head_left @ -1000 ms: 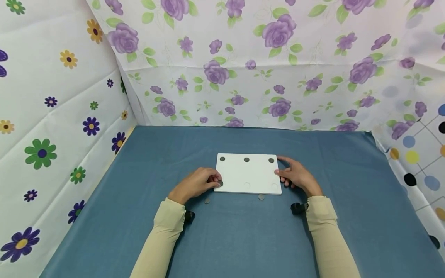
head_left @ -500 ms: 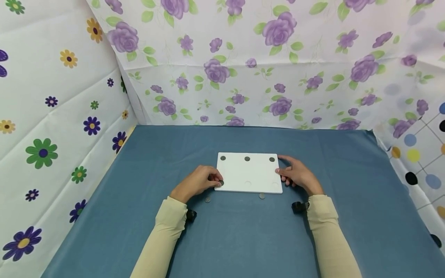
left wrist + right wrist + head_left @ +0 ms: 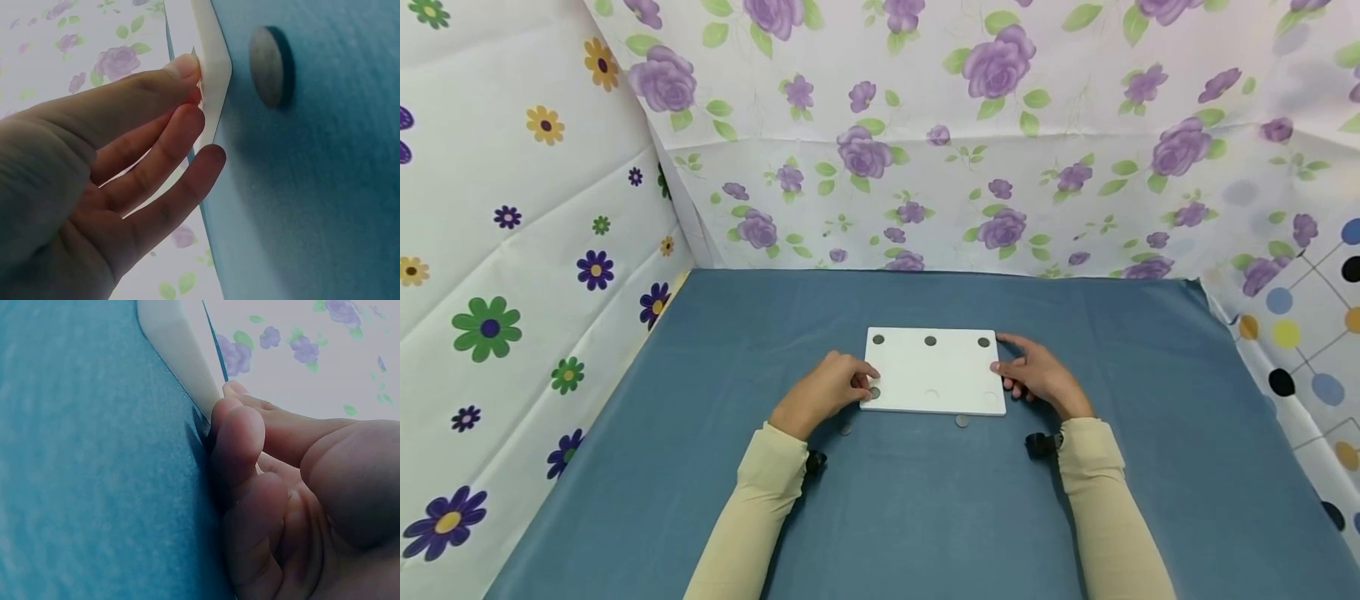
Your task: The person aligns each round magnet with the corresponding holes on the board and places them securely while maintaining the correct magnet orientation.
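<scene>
A white rectangular board (image 3: 932, 367) lies on blue cloth. Three grey coin-like discs sit along its far edge, the middle one (image 3: 930, 341) among them. Another grey disc (image 3: 875, 392) lies flat at the front left corner. My left hand (image 3: 829, 389) is right at this corner, thumb tip by the disc and index finger raised apart from the thumb. With thumb on top and fingers along the side, my right hand (image 3: 1043, 379) holds the board's right edge. Shallow round recesses show at the front middle (image 3: 932, 394) and front right.
One loose disc (image 3: 846, 430) lies on the cloth near my left wrist; the left wrist view shows a disc (image 3: 267, 69) beside the board. A second loose disc (image 3: 962, 422) is just before the board's front edge. Flowered sheets (image 3: 865, 208) stand behind the table.
My left index finger has lifted away from the thumb, letting go of the front left disc, which now shows more fully on the board. My right hand keeps its place.
</scene>
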Demonstrator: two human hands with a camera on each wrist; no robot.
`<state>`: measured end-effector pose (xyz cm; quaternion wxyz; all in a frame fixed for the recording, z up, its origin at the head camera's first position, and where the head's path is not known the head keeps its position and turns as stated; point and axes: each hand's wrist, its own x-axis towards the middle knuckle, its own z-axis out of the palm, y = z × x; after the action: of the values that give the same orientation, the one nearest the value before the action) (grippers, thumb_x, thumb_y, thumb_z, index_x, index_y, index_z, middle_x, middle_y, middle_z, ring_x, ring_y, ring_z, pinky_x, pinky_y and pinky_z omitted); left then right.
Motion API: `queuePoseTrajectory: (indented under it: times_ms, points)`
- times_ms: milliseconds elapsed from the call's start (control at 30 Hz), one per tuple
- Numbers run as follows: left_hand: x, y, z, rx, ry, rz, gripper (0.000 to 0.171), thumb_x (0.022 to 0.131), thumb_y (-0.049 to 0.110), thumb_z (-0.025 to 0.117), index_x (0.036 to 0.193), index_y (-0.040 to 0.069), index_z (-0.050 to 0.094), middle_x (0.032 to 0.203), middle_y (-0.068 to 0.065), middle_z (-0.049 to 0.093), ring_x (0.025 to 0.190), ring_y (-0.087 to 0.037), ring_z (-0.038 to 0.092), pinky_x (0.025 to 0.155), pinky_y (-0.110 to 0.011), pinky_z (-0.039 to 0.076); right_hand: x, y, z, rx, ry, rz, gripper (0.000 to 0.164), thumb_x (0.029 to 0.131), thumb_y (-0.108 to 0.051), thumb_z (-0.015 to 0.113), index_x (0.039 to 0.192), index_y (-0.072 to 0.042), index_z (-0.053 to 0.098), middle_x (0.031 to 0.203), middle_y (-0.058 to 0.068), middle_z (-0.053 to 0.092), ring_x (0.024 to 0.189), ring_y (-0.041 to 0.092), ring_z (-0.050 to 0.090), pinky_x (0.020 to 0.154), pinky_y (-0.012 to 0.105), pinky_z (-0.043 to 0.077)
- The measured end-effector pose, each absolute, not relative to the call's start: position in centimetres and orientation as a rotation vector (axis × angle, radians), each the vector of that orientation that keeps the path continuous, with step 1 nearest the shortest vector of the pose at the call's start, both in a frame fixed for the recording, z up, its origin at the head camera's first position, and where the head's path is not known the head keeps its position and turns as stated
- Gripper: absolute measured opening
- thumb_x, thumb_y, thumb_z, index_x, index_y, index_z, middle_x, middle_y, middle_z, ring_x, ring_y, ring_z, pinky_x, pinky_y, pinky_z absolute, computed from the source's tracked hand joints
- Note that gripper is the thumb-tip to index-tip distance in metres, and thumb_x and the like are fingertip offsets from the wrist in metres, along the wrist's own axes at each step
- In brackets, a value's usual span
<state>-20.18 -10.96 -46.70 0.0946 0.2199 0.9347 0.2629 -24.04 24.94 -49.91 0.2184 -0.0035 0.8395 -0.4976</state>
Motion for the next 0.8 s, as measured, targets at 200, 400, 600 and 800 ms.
queuePoseTrajectory:
  times_ms: [200, 400, 600, 800]
  points:
    - [-19.7, -11.5, -46.5, 0.667, 2.844, 0.744, 0.033, 0.086, 0.012, 0.079, 0.118, 0.01, 0.073, 0.105, -0.005, 0.071, 0.093, -0.016, 0.066, 0.081, -0.034, 0.055, -24.3, 24.8, -50.0, -0.02, 2.336, -1.346, 0.071, 0.1, -0.025, 0.063, 0.159, -0.016, 0.024, 0.067, 0.005, 0.062, 0.05, 0.015, 0.054, 0.048, 0.033, 0.044]
    - [-19.0, -12.5, -46.0, 0.77, 2.839, 0.763, 0.028, 0.089, 0.018, 0.077, 0.116, 0.011, 0.074, 0.107, -0.003, 0.071, 0.094, -0.016, 0.066, 0.081, -0.035, 0.055, -24.2, 25.0, -50.0, 0.002, 2.331, -1.329, 0.072, 0.1, -0.025, 0.063, 0.159, -0.017, 0.023, 0.067, 0.005, 0.062, 0.051, 0.015, 0.054, 0.049, 0.033, 0.044]
    - [-17.9, -13.4, -45.4, 0.848, 2.795, 0.775, 0.031, 0.089, 0.022, 0.077, 0.118, 0.013, 0.073, 0.105, -0.002, 0.069, 0.091, -0.015, 0.065, 0.079, -0.034, 0.054, -24.0, 25.0, -49.9, -0.001, 2.334, -1.324, 0.072, 0.1, -0.026, 0.062, 0.159, -0.017, 0.023, 0.068, 0.005, 0.062, 0.052, 0.016, 0.055, 0.05, 0.034, 0.045]
    - [-17.3, -14.4, -45.6, 0.853, 2.772, 0.778, 0.03, 0.088, 0.018, 0.078, 0.117, 0.012, 0.072, 0.09, 0.005, 0.063, 0.08, -0.01, 0.059, 0.073, -0.03, 0.051, -24.1, 24.9, -49.8, -0.028, 2.35, -1.324, 0.071, 0.1, -0.027, 0.062, 0.159, -0.017, 0.023, 0.069, 0.004, 0.062, 0.053, 0.016, 0.055, 0.05, 0.034, 0.045]
